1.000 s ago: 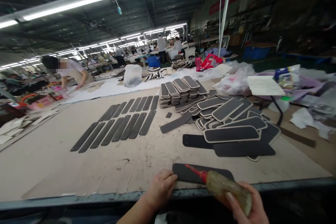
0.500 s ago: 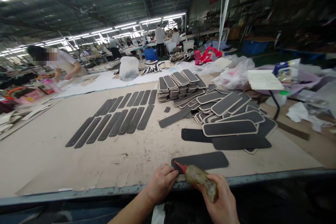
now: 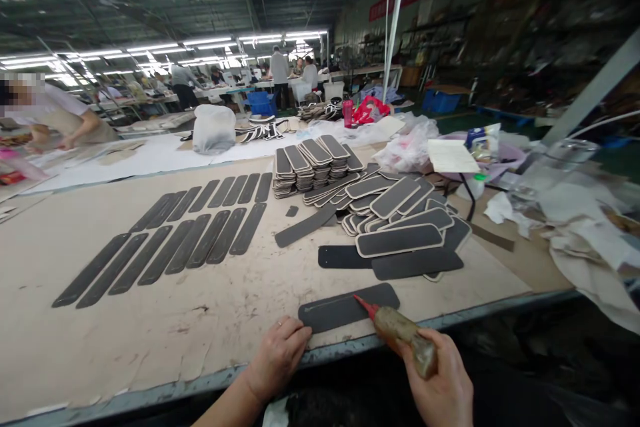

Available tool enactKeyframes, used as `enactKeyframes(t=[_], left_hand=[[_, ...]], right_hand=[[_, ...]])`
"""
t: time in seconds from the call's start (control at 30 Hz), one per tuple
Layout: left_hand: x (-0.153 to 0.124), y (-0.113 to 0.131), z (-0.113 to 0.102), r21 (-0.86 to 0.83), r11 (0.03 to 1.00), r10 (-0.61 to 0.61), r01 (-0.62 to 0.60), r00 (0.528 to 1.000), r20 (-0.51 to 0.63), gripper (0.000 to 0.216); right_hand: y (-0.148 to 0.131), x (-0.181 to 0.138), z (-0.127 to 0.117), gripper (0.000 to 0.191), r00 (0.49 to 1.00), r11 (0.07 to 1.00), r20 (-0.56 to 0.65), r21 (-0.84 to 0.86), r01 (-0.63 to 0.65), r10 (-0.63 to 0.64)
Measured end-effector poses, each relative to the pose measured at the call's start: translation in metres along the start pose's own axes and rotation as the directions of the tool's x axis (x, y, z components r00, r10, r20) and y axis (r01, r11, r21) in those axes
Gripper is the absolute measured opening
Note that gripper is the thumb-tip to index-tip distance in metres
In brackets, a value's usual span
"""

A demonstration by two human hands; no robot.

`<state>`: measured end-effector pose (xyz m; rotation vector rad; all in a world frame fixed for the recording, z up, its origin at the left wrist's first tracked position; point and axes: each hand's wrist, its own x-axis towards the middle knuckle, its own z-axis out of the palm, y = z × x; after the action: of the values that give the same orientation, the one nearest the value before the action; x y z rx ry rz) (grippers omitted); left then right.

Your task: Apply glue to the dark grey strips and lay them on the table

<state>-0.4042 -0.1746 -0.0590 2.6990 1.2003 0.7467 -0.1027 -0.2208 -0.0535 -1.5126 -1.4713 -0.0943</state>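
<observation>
While the left hand (image 3: 277, 358) lies flat with its fingertips pressed on the near-left end of a dark strip (image 3: 349, 307), the right hand (image 3: 443, 383) is wrapped around a glue bottle (image 3: 403, 333), its red nozzle (image 3: 366, 305) touching the strip about two thirds along, toward the right end. Half a second ago the nozzle sat at the strip's left end, right by the left fingers, and a second ago it was further right again, so the tip is travelling back and forth along the piece; I judge the gluing pass is under way, not finished. The strip lies at the near edge of the table (image 3: 150, 320), parallel to it. The view has also swung left. Beyond lie 2 rows of narrow strips (image 3: 170, 240) and, to the right, a heap of edged pads (image 3: 395, 213) with neat stacks (image 3: 313, 167) behind. A person (image 3: 55, 120) works far left.
</observation>
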Motion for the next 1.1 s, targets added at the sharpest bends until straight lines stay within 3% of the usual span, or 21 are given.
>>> enactKeyframes(t=[0.37, 0.57, 0.67, 0.73, 0.9, 1.1], left_hand=[[-0.002, -0.003, 0.003, -0.001, 1.000, 0.005, -0.005, 1.000, -0.013, 0.022], [-0.002, 0.000, -0.007, -0.095, 0.994, -0.057, 0.056, 0.998, -0.004, 0.023], [-0.004, 0.000, -0.014, -0.125, 0.984, -0.123, 0.126, 0.992, 0.030, 0.023], [-0.004, -0.001, -0.017, -0.105, 0.984, -0.136, 0.142, 0.989, 0.062, 0.021], [-0.005, -0.005, -0.014, -0.066, 0.989, -0.129, 0.133, 0.989, 0.069, 0.022], [-0.004, -0.005, -0.010, -0.057, 0.994, -0.086, 0.088, 0.995, 0.040, 0.024]], right_hand=[[0.023, 0.012, -0.021, 0.042, 0.993, 0.975, -0.120, -0.217, -0.045, 0.019], [0.013, 0.011, -0.025, 0.046, 0.986, 0.983, -0.152, -0.154, -0.098, 0.074], [0.000, 0.004, -0.019, 0.046, 0.988, 0.992, -0.106, -0.041, -0.120, 0.115], [-0.010, -0.001, -0.009, 0.043, 0.997, 0.997, -0.039, 0.035, -0.072, 0.073], [-0.037, -0.006, 0.020, 0.031, 0.991, 0.976, 0.101, 0.206, 0.066, -0.088], [-0.055, -0.004, 0.037, 0.024, 0.975, 0.959, 0.182, 0.275, 0.075, -0.129]])
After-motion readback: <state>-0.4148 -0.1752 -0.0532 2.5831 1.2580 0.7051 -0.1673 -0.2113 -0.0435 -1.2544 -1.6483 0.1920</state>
